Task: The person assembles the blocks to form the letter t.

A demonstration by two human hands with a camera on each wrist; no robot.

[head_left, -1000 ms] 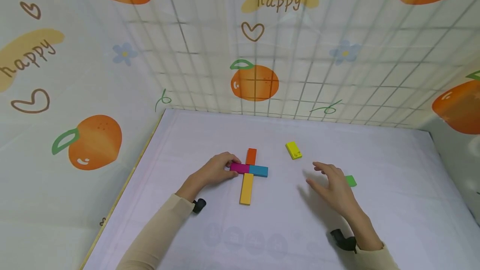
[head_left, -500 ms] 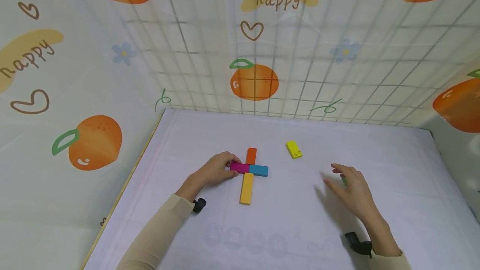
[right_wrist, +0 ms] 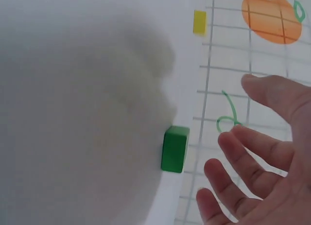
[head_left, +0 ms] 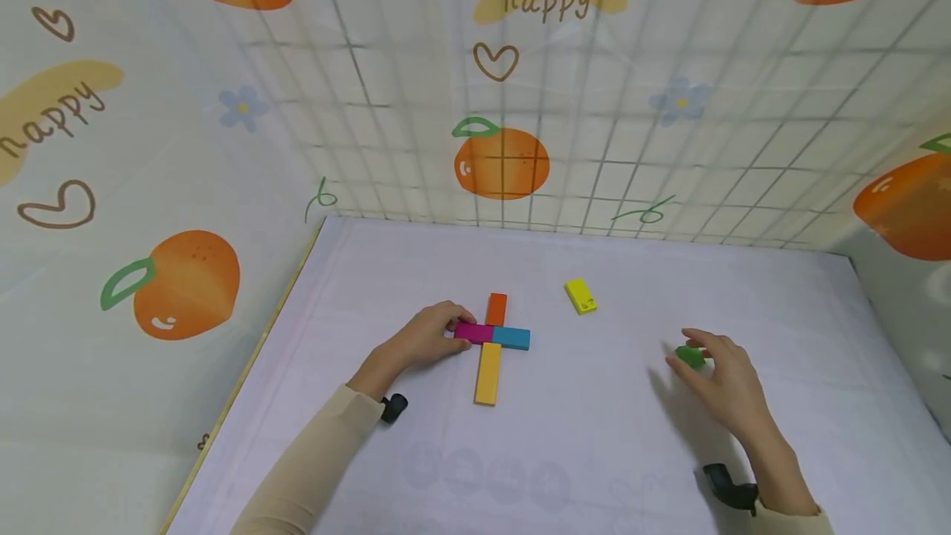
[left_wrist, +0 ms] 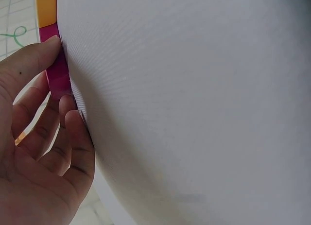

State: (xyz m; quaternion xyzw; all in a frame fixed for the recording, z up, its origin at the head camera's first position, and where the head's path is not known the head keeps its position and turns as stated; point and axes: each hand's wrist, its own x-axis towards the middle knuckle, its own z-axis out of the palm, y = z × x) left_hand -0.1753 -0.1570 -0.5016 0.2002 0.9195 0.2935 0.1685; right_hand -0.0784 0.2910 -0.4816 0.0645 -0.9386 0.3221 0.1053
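Note:
My left hand (head_left: 429,335) pinches the left end of a magenta block (head_left: 473,333) between thumb and fingers. That block lies end to end with a blue block (head_left: 513,338). Above their junction stands a red-orange block (head_left: 497,310), and a longer yellow-orange block (head_left: 487,376) runs down from below, so together they form a cross. At the right, my right hand (head_left: 724,386) hovers with thumb and fingers spread around a green block (head_left: 690,356). In the right wrist view the green block (right_wrist: 175,149) shows apart from the fingertips.
A bright yellow block (head_left: 581,296) lies slanted on the white tabletop (head_left: 594,452), between the cross and the back wall. Fabric printed with oranges and grid lines (head_left: 401,163) hangs behind the table and along its sides.
My right hand has moved to the right, from left of the green block until thumb and fingers surround it. The left hand and the cross of blocks stay put.

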